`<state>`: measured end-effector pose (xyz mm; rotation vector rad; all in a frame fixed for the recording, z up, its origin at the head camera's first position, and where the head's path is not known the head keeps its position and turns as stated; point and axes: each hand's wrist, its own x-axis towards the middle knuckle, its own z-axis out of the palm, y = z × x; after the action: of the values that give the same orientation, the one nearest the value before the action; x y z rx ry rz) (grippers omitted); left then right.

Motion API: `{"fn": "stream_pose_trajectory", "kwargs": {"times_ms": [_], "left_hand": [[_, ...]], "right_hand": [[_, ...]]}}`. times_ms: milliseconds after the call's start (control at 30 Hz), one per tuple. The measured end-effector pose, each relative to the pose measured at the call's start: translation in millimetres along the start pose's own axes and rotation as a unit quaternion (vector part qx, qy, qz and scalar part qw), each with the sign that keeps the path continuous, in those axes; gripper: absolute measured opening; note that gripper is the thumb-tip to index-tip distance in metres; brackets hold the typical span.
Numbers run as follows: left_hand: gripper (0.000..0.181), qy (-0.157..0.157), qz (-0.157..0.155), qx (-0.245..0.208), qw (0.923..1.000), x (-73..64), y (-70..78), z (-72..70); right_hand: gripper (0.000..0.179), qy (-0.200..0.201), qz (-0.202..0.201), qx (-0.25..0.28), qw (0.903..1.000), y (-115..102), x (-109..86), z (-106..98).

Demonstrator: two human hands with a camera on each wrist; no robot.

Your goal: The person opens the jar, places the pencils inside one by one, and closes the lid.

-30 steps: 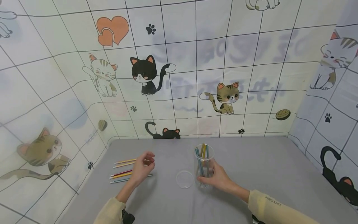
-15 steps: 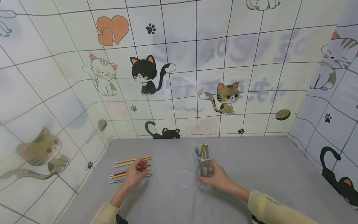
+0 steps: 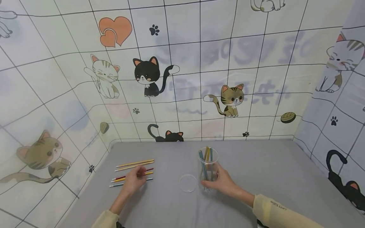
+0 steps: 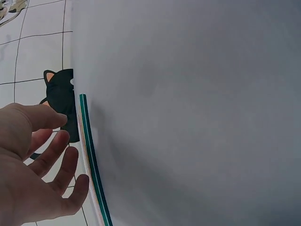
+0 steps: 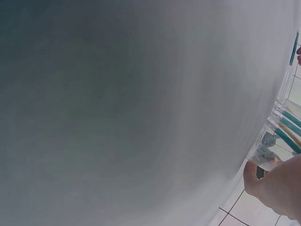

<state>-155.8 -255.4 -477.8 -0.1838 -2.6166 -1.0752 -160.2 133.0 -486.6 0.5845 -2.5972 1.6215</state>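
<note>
On the left, my left hand (image 3: 134, 180) reaches over a row of pencils, its fingers loosely bent and spread. The nearest, a teal pencil (image 3: 116, 185), passes under that hand; in the left wrist view the teal pencil (image 4: 90, 146) runs beside the fingertips, with a visible gap between thumb and fingers. Yellow pencils (image 3: 134, 163) and a dark red pencil (image 3: 121, 176) lie beyond it, partly covered by the hand. My right hand (image 3: 222, 181) grips a clear cup (image 3: 209, 162) low on its side. Teal and yellow pencils (image 3: 207, 153) stand in the cup, leaning.
A round clear lid (image 3: 188, 183) lies flat between the pencil row and the cup. Grey cloth covers the table (image 3: 256, 167). A cat-print curtain (image 3: 185, 79) rises along the back and both sides.
My left hand has moved left and toward me, from over the pencils' right ends to the nearest teal pencil, which has shifted slightly left. The right hand and cup have stayed put.
</note>
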Motion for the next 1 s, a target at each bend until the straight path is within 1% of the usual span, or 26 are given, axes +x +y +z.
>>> {"fn": "stream_pose_trajectory", "kwargs": {"times_ms": [100, 167, 267, 467, 600, 667, 767, 933, 1000], "left_hand": [[0.025, -0.005, 0.006, 0.037, 0.9993, -1.6, -2.5, -0.1], [0.025, -0.013, 0.004, 0.058, 0.9983, -2.7, -4.8, 0.2], [0.025, -0.025, 0.007, 0.07, 0.9972, -3.1, -7.7, 1.2], [0.025, -0.037, 0.013, 0.072, 0.9967, -3.3, -9.3, 2.5], [0.025, -0.049, 0.033, 0.075, 0.9954, -4.0, -9.8, 3.7], [0.026, -0.057, 0.05, 0.081, 0.9938, -3.7, -9.8, 3.9], [0.024, -0.068, 0.068, 0.082, 0.992, -1.8, -9.9, 2.7], [0.023, -0.083, 0.087, 0.065, 0.9907, 3.7, -7.0, -3.3], [0.024, -0.088, 0.086, 0.064, 0.9903, 6.2, -4.4, -6.0]], "right_hand": [[0.094, 0.0, -0.002, 0.002, 1.0, 0.2, -0.3, 0.3], [0.093, 0.0, -0.005, 0.003, 1.0, 0.3, -0.3, 0.0], [0.093, 0.0, -0.007, 0.005, 1.0, 0.3, -0.3, -0.7], [0.096, -0.001, 0.003, 0.003, 1.0, -0.1, 0.0, 0.0], [0.097, -0.001, 0.007, 0.002, 1.0, -0.1, 0.1, 0.8], [0.097, -0.001, 0.007, 0.002, 1.0, -0.1, 0.2, 0.8], [0.097, -0.001, 0.007, 0.001, 1.0, 0.0, 0.4, 0.7], [0.096, 0.0, 0.006, 0.001, 1.0, 0.3, 0.3, 0.6], [0.095, 0.001, 0.003, 0.001, 1.0, 0.3, 0.0, 0.5]]}}
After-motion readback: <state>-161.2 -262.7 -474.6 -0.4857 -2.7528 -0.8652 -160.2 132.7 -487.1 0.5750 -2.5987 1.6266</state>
